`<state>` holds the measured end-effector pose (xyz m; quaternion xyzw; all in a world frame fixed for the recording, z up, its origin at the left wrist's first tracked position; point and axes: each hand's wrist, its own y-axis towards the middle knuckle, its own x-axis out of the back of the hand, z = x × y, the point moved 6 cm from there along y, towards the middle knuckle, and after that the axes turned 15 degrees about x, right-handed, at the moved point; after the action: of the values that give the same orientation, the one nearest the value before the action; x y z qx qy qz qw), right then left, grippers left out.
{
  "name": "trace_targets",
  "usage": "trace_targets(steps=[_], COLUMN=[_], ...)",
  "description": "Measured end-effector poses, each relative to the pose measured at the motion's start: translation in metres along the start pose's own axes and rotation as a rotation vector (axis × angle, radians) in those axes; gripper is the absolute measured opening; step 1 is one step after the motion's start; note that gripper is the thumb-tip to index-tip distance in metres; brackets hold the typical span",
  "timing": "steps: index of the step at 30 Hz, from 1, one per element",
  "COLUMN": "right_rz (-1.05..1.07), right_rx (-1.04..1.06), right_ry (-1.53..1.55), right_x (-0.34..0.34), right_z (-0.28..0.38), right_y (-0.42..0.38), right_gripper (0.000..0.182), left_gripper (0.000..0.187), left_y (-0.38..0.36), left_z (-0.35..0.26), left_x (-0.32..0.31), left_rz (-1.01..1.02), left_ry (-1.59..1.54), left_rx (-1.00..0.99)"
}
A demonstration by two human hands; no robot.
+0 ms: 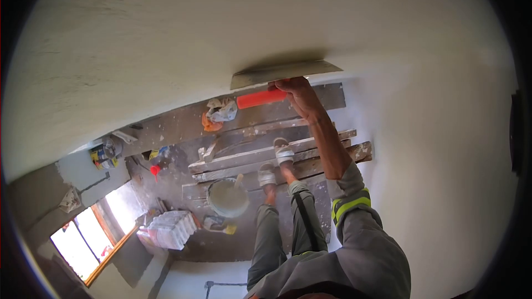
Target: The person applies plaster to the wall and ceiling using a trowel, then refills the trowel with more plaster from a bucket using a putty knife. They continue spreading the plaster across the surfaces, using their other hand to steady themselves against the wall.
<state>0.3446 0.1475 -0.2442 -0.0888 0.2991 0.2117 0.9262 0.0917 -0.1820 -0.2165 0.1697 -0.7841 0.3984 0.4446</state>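
Your right hand point(302, 99) is closed at one end of the red handle point(260, 98) of the wide trowel point(285, 73), leaving the other end projecting; your left hand is out of view, so its state cannot be told. The trowel is at the pale wall point(183, 27), its blade lying along the surface, apparently so that its long edge bears evenly. Below, your feet point(284, 155) stand on rough planks point(244, 159), probably laid to give raised footing. The bucket point(228, 198) of pale mix sits beside your left foot, presumably for short reloading reach, with a light-coloured tool handle point(239, 180) upright in it. Farther off are a crumpled bag point(221, 110), wrapped stacked packs point(168, 229) near the window point(86, 242), and a yellow-marked container point(103, 156). Its label is too small to read; no brand or writing is legible elsewhere.
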Motion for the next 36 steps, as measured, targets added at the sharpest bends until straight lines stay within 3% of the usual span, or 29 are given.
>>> trace_targets(steps=[4,8,10,12,14,17,19,20,25,28,31,36], right_rz=[0.005,0.165,0.282,0.405,0.521,0.242,0.173,0.163,-0.176,-0.045,-0.078,-0.073], right_rx=[0.143,0.402,0.595,0.702,0.705,0.748,0.783,0.772,0.302,0.130,0.064,0.086], right_ry=[-0.060,-0.231,-0.190,-0.142,-0.087,-0.535,-1.458,-1.703,-0.386,-0.237,-0.071,-0.091], right_x=[-0.125,-0.249,-0.321,-0.334,-0.275,-0.158,-0.080,-0.050,0.078,0.144,0.197,0.217], right_z=[0.163,0.316,0.393,0.429,0.441,0.349,0.236,0.183,-0.023,-0.112,-0.177,-0.198], right_y=[-0.002,0.000,-0.008,-0.013,-0.007,-0.043,-0.077,-0.088,-0.081,-0.061,-0.038,-0.018], right_gripper=[0.022,0.017,0.023,0.025,0.023,0.031,0.039,0.043,0.047,0.035,0.024,0.020], left_gripper=[0.066,0.066,0.066,0.066,0.066,0.067,0.067,0.067,0.068,0.068,0.068,0.069], left_y=[0.006,0.015,0.003,0.015,0.009,0.034,0.054,0.062,0.091,0.099,0.102,0.082], left_z=[-0.038,-0.093,-0.146,-0.155,-0.178,-0.189,-0.201,-0.207,-0.228,-0.230,-0.230,-0.222], left_x=[0.072,0.159,0.217,0.241,0.279,0.320,0.339,0.339,0.313,0.299,0.288,0.285], left_rz=[-0.118,-0.280,-0.400,-0.453,-0.549,-0.646,-0.711,-0.732,-0.787,-0.829,-0.870,-0.952], left_ry=[-0.063,-0.107,-0.128,-0.146,-0.158,-0.148,-0.119,-0.106,-0.087,-0.100,-0.117,-0.147], left_rx=[-0.141,-0.306,-0.418,-0.453,-0.504,-0.525,-0.515,-0.514,-0.504,-0.506,-0.518,-0.542])
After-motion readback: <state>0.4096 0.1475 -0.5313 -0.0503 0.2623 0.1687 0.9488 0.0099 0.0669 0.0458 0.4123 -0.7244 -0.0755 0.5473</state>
